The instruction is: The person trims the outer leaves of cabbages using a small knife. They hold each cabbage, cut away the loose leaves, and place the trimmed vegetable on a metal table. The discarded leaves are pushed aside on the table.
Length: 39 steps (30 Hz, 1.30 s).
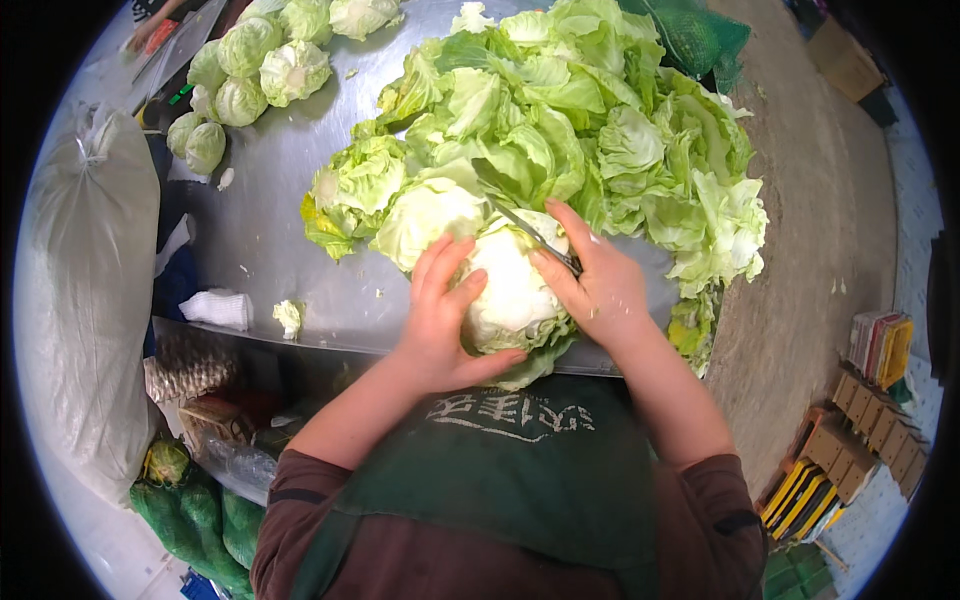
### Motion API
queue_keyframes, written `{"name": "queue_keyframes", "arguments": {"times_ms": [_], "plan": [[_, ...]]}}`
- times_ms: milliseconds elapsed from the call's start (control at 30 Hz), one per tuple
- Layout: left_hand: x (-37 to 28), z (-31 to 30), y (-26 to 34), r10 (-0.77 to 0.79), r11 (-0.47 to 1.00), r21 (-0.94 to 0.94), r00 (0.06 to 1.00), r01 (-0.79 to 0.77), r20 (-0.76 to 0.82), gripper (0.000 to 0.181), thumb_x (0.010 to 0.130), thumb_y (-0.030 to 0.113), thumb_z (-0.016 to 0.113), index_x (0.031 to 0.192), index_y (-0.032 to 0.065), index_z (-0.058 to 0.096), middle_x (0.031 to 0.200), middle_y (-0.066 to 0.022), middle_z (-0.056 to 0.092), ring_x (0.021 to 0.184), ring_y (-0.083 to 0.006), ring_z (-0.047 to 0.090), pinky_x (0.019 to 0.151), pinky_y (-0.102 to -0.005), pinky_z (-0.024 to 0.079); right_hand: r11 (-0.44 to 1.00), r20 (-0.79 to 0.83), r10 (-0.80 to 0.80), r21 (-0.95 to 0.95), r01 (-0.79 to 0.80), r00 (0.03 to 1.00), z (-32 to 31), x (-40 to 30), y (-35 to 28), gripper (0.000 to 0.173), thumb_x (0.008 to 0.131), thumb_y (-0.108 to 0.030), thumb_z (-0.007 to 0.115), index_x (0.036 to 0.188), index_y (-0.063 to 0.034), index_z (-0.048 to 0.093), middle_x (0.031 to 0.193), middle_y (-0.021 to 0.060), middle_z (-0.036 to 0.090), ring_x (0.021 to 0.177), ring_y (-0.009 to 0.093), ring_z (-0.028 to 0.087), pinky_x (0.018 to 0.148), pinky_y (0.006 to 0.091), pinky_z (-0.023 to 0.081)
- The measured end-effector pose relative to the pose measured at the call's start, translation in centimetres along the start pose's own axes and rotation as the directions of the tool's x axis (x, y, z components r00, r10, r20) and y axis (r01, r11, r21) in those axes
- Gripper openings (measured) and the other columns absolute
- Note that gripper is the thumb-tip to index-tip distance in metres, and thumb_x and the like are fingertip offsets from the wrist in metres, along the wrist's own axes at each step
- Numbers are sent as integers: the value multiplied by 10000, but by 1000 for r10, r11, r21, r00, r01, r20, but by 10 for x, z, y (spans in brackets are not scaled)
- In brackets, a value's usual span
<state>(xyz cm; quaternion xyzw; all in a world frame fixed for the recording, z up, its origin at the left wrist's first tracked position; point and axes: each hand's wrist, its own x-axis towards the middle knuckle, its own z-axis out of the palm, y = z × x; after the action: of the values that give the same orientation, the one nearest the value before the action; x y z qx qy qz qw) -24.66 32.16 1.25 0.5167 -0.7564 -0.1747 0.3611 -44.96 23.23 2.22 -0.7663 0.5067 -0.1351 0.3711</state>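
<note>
A pale cabbage head [510, 300] rests at the near edge of the metal table, close to my apron. My left hand [446, 322] grips its left side, thumb at the near side and fingers over the top. In my right hand [600, 277] is a knife [517, 221], its handle partly hidden by my fingers and its dark blade pointing up and left. The blade lies across the far side of the cabbage; whether it cuts in, I cannot tell. Another pale cabbage [431, 217] sits just beyond my left fingers. A large heap of loose cabbage leaves [525, 112] lies behind it.
Several trimmed cabbages [244, 75] stand at the table's far left. A white glove [216, 309] and a leaf scrap [288, 319] lie near the front-left edge of the table [255, 195]. A large white sack [90, 300] stands left, above green net bags [195, 517]. A person's hand [142, 34] shows far left.
</note>
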Motion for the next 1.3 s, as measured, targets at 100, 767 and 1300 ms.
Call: {"name": "queue_keyframes", "arguments": {"times_ms": [100,767,1300], "plan": [[-12,-1,-15,58,992,-116,998,-54,31,763,634,301,881,1226,74,457,1341,-248,467,1245,-480,447,1006,-535,390,947,78,316,34,-319,946,0,30,21,613,934,-499,488,1411,-116,450,1136,246,643,1064,375,622,904,412,482],[-27,46,18,-88,979,154,962,131,-257,885,625,324,880,1299,13,399,1211,-220,379,1092,-375,415,916,-480,382,985,68,56,-168,-44,996,13,-39,-6,674,933,-481,511,1474,-123,327,935,180,661,770,371,651,652,439,521],[-30,1,13,-609,792,-178,777,584,-156,838,659,333,835,1278,-25,398,1207,-182,434,1124,-328,465,992,-421,400,972,-122,-202,99,215,972,30,-47,-2,597,765,-219,686,1328,-90,533,1083,208,632,904,368,639,769,388,525]]}}
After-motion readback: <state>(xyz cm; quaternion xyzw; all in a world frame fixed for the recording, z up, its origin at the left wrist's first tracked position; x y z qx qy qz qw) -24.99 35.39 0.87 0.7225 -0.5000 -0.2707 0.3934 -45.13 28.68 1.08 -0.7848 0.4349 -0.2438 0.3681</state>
